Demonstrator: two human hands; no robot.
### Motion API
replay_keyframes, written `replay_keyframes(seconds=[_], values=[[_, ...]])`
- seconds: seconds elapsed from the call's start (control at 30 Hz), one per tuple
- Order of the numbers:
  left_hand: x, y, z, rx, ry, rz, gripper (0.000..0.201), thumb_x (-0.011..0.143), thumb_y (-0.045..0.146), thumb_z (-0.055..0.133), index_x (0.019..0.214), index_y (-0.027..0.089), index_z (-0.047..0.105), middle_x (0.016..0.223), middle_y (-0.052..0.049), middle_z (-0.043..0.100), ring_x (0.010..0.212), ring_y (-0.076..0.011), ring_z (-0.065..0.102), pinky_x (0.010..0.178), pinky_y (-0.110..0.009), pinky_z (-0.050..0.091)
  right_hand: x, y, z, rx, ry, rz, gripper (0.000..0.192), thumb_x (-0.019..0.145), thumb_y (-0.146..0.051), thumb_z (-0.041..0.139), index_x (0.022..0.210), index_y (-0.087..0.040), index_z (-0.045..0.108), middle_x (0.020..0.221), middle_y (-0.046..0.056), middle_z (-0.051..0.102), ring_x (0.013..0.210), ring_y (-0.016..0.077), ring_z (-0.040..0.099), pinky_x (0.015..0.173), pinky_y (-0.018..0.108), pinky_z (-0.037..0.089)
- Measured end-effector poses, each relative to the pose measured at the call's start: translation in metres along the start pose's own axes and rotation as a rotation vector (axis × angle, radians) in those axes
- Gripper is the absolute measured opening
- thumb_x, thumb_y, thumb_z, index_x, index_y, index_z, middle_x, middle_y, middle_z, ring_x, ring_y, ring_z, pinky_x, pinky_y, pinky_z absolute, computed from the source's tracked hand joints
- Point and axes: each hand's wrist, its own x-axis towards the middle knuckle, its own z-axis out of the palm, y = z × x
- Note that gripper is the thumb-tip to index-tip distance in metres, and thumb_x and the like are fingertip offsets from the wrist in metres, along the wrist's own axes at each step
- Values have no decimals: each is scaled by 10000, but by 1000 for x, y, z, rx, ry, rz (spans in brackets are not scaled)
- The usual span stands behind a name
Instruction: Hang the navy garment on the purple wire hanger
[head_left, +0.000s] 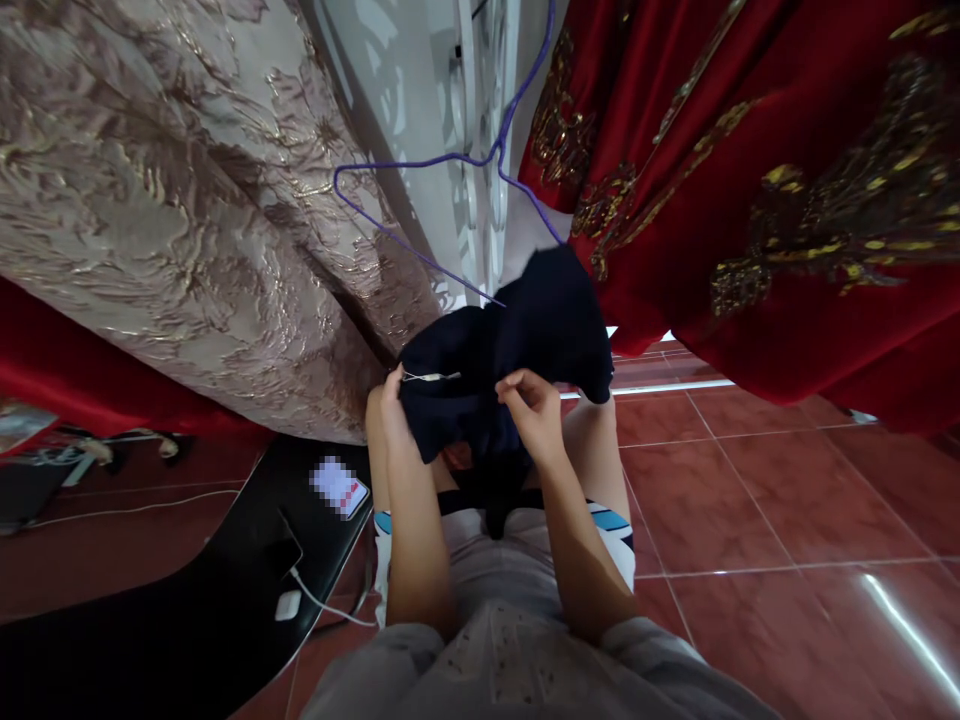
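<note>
One dark navy cloth piece (551,320), soft and folded, was laid across the knees (596,435) of the person, its right-hand end spread over the right knee. Its left edge was gripped by the left hand (393,412), the fingers curled in around the fabric. On the cloth, beside the left fingertips, one slim white strip (431,377) was seen. The right hand (534,410) was held over the middle of the cloth, thumb and forefinger drawn together in a pinch; whether anything fine was held between them could not be told. One purple wire hanger (498,150) was suspended just beyond the cloth, its lower right part hidden behind it. To the left, one curved, glossy black bench (172,610) was noted. Near its upper right corner was placed one smartphone (341,488) with a lit screen, blurred; near its lower right edge, one small white rounded case (287,605), with one white cable (319,603) run over that edge. Beyond, at left, pale pink brocade fabric (225,200) with gold relief was hung; at right, red fabric (675,210) with gold sequinned ornament. The floor (727,500) was laid in reddish tiles with pale joints.
</note>
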Motion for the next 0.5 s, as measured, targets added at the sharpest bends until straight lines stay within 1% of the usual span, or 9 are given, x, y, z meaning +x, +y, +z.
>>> replay_keyframes(seconds=[0.03,0.07,0.1,0.17,0.23,0.3,0.37,0.43,0.5], values=[[-10,-1,4,-12,-23,-36,329,812,492,710,906,185,784,941,-66,795,863,-229,765,835,-349,629,0,-1,-1,-14,-36,-43,192,861,-388,715,899,-200,712,936,52,742,908,179,687,865,296,532],[-19,-2,9,4,-52,-42,336,804,495,737,935,190,792,969,-66,797,868,-231,764,839,-352,627,-1,-3,-2,0,-106,-71,271,865,-427,734,1035,-216,713,1105,65,742,1072,202,685,984,317,523],[-26,-3,15,57,-91,-8,333,792,485,775,957,197,800,980,-64,798,866,-233,761,843,-354,623,-3,-5,-3,40,-190,-78,369,881,-484,726,1150,-233,696,1232,74,718,1196,221,660,1067,335,503],[-37,-5,26,253,-209,158,318,803,454,818,1019,221,810,1019,-59,796,919,-241,753,902,-361,602,-8,-10,-3,136,-323,-38,511,912,-606,661,1279,-249,655,1355,89,674,1309,244,620,1123,347,492],[-43,-6,32,453,-356,336,307,902,471,749,1108,251,807,1186,-73,766,1121,-268,710,1064,-400,531,-12,-14,-3,167,-377,-1,612,903,-648,657,1362,-246,617,1413,98,644,1332,255,607,1113,346,510],[-45,-5,33,624,-450,485,344,1019,502,583,1152,267,796,1358,-85,691,1324,-287,595,1212,-448,394,-13,-18,-4,118,-391,12,651,863,-588,742,1388,-230,603,1394,100,656,1289,260,626,1079,352,531],[-41,-3,30,690,-510,544,428,1077,516,435,1208,272,761,1407,-91,655,1367,-282,552,1243,-463,346,-10,-24,-7,56,-414,10,610,811,-494,819,1324,-213,646,1262,88,714,1162,253,670,999,360,562],[-32,-1,23,655,-626,511,484,1086,549,360,1285,268,701,1336,-107,689,1291,-272,610,1191,-445,420,-1,-34,-13,5,-467,-34,470,791,-420,833,1191,-204,711,1104,62,748,1015,232,688,903,350,578],[-19,1,13,648,-786,457,538,1079,592,324,1236,248,706,1153,-116,747,1118,-263,696,1065,-405,527,14,-49,-22,-47,-592,-114,290,805,-333,789,1061,-203,754,987,35,752,903,204,684,834,331,575]])
